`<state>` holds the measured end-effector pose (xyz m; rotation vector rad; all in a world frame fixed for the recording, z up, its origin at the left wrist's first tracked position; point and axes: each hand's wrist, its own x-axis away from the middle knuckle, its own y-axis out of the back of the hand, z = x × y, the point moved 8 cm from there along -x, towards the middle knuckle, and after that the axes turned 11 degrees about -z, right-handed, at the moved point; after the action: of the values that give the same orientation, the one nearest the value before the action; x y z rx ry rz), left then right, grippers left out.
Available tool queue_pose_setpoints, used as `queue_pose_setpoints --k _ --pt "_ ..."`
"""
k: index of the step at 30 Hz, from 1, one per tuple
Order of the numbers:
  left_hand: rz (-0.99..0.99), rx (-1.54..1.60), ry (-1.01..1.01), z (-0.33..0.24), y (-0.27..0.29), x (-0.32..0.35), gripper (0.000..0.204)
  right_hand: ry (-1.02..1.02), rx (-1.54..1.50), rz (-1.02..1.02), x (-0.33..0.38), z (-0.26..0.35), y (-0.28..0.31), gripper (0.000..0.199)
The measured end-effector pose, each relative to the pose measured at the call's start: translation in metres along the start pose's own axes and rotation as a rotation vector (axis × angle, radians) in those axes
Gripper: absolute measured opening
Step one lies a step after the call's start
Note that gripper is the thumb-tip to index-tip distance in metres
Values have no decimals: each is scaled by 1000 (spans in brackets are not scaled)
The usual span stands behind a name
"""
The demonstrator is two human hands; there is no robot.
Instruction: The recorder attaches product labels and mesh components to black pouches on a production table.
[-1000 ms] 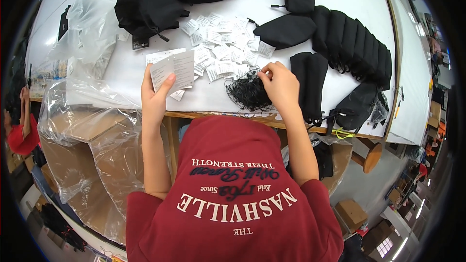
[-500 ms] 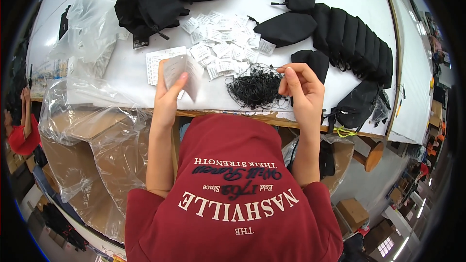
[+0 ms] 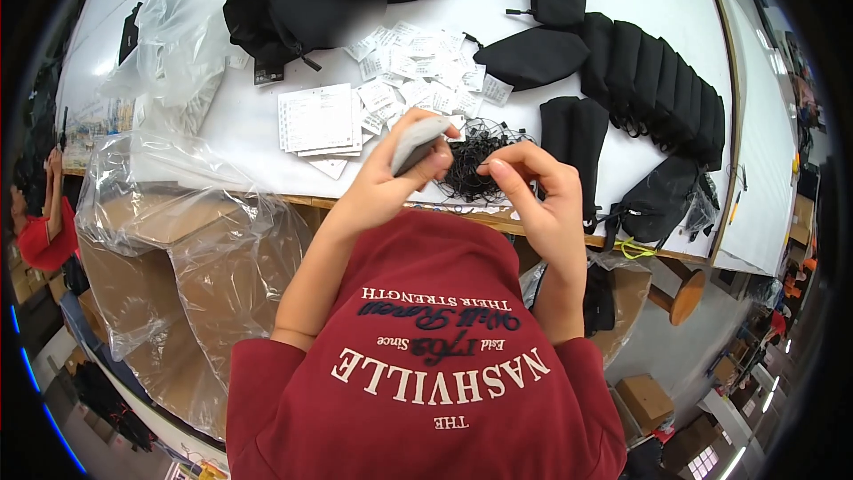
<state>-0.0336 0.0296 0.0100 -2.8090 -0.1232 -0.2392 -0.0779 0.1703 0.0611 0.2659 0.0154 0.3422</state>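
My left hand (image 3: 380,185) grips a bent paper tag (image 3: 418,135), pale outside and darker on the side facing the fingers. It is in front of the white slips, near the left edge of a tangled heap of black tag strings (image 3: 471,173). My right hand (image 3: 544,191) is on the other side of that heap, thumb and forefinger pinched on a thin black tag string (image 3: 483,168), of which only a dark bit shows. A stack of printed white cards (image 3: 318,120) lies to the left. Beyond it spreads a loose pile of small white printed slips (image 3: 418,67).
Black fabric bags (image 3: 302,0) heap at the back, and a row of black pouches (image 3: 653,80) runs along the right. Clear plastic covers cartons (image 3: 178,258) at the lower left. More plastic sheeting (image 3: 191,27) lies on the table. A person in red (image 3: 49,231) is far left.
My left hand has moved right with the paper tag, off the card stack and toward the strings. My right hand has come slightly left and lower, still pinched.
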Motion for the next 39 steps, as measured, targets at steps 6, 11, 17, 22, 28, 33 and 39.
queue_pose_setpoints --k 6,11,17,22,28,33,39 --pt "-87 5 -53 -16 25 3 23 -41 7 -50 3 -16 15 16" --pt "-112 -248 -75 -22 9 14 23 32 144 45 4 -14 -1 27" --pt "-61 -307 28 -25 -8 14 28 -243 -460 152 15 -26 -46 39" --pt "-138 -452 -133 -22 -1 12 28 -150 -169 121 14 -30 -38 16" --pt "-224 -180 36 -15 -5 12 23 -106 -57 3 13 -18 -22 7" --pt "-317 -197 -85 -19 0 12 15 54 -35 -244 11 0 -3 10" --pt "-364 -469 -278 -41 -4 14 12 141 3 -289 9 7 -2 11"
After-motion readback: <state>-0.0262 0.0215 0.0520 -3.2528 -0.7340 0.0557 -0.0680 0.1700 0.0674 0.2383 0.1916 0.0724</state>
